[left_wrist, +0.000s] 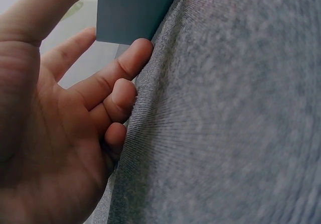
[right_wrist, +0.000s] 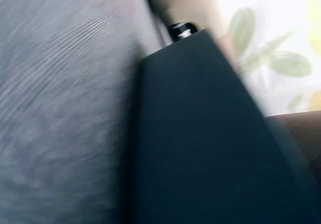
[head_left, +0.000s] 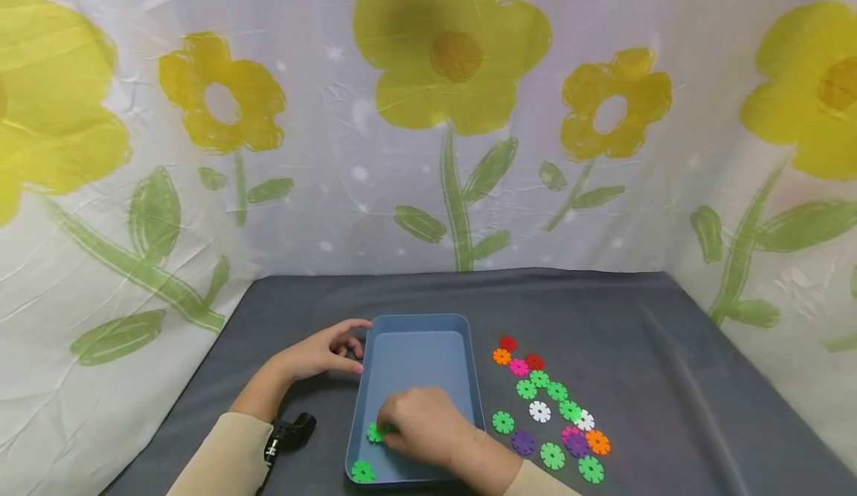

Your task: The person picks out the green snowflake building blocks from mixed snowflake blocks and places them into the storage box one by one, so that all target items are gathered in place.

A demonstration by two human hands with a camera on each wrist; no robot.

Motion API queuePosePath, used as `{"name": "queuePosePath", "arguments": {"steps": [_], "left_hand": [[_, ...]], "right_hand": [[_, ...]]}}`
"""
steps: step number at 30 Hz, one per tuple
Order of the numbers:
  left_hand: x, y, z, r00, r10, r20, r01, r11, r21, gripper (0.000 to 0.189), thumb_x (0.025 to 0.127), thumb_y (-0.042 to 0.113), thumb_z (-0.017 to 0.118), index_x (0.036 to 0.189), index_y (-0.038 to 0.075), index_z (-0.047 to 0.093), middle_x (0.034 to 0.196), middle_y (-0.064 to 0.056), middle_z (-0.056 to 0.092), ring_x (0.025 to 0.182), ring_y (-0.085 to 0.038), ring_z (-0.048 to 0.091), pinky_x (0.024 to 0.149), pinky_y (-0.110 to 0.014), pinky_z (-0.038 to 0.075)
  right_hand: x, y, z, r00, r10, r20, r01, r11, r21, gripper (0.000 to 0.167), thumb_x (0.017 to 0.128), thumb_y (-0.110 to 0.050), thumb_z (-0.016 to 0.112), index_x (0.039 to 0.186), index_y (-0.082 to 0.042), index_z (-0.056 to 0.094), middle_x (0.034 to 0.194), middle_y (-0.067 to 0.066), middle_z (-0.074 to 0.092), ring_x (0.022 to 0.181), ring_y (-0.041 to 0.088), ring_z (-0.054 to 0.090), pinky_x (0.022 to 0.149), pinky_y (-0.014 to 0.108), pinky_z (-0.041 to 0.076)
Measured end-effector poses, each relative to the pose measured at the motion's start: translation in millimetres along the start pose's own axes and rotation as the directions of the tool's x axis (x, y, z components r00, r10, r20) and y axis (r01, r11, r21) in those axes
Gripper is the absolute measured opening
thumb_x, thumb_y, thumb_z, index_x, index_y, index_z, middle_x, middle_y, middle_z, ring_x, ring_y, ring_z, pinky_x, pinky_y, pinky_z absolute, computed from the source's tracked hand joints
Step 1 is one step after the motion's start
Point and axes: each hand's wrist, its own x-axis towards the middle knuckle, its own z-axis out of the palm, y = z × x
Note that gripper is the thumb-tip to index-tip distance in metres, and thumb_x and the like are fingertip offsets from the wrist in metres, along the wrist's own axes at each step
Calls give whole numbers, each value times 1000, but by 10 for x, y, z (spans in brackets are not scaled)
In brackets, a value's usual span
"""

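The left hand (head_left: 328, 351), loosely spread, rests at the left edge of the tray (head_left: 418, 362); the right hand (head_left: 431, 427), fingertips partly hidden, seems to pinch a green disc (head_left: 373, 433) inside. Another disc (head_left: 363, 471) lies in the near-left corner; loose discs (head_left: 552, 456) past the right edge look left to load.

The person wears plain, pale beige sleeves, the left sleeve (head_left: 217, 459) ending on the forearm, the right sleeve (head_left: 538, 481) showing only in part. Beside the left cuff sits a rounded black device (head_left: 294, 433) with small pale fittings; a thin dark strip (head_left: 263, 481), cable or strap, trails below. Both hands are bare.
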Motion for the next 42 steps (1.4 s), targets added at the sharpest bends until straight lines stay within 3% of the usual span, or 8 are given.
{"name": "queuePosePath", "arguments": {"steps": [5, 9, 13, 17, 25, 35, 42], "left_hand": [[5, -1, 6, 1000, -25, -12, 25, 1000, 9, 82, 92, 13, 79, 157, 2, 32, 109, -22, 61, 68, -12, 41, 65, -26, 41], [12, 1, 11, 999, -32, -11, 33, 999, 20, 81, 92, 14, 79, 158, 3, 32, 110, -21, 61, 68, -12, 41, 64, -26, 41], [0, 15, 11, 1000, -22, -13, 22, 999, 31, 81, 92, 12, 79, 157, 2, 32, 109, -21, 62, 67, -12, 42, 63, -26, 41], [6, 47, -4, 1000, -16, -17, 17, 999, 45, 80, 93, 12, 78, 157, 2, 32, 109, -20, 62, 67, -11, 43, 64, -26, 42], [17, -10, -6, 1000, -25, -7, 25, 999, 25, 81, 93, 16, 79, 158, 3, 32, 109, -19, 62, 66, -10, 41, 62, -25, 40], [51, -88, -13, 999, -44, 5, 44, 999, -17, 81, 94, 14, 78, 159, 4, 30, 110, -18, 62, 65, -11, 41, 61, -26, 40], [26, -48, 17, 999, -42, 19, 42, 999, -1, 82, 95, 16, 77, 161, 5, 29, 115, -17, 59, 68, -12, 41, 63, -28, 41]], "right_hand": [[7, 11, 89, 1000, -25, 7, 25, 999, 30, 6, 89, -21, 80, 94, -25, 83, 104, -16, 69, 90, -3, 63, 71, 15, 49], [-13, -17, 93, 1000, 10, 24, -13, 992, 126, 13, 96, -35, 75, 95, -24, 81, 105, -12, 64, 82, -5, 57, 66, 13, 46], [-19, -76, 71, 990, 82, 111, -105, 971, 213, 30, 88, -55, 77, 93, -25, 76, 97, -14, 55, 70, -6, 46, 56, 14, 40], [-3, -105, 56, 980, 111, 167, -143, 970, 194, 35, 82, -58, 82, 92, -25, 73, 90, -16, 49, 66, -4, 43, 54, 17, 38], [-28, -22, -22, 989, 94, 115, -124, 950, 287, 30, 90, -51, 77, 91, -22, 72, 91, -13, 53, 66, -6, 45, 57, 14, 40], [-83, 473, -331, 975, 223, 25, -222, 941, 255, 17, 94, -42, 76, 90, -26, 71, 90, -15, 57, 77, 2, 54, 68, 20, 47], [-309, 944, -658, 938, 341, 54, -335, 859, 387, 9, 98, -34, 72, 98, -24, 72, 90, -13, 59, 69, 7, 54, 64, 29, 48]]}}
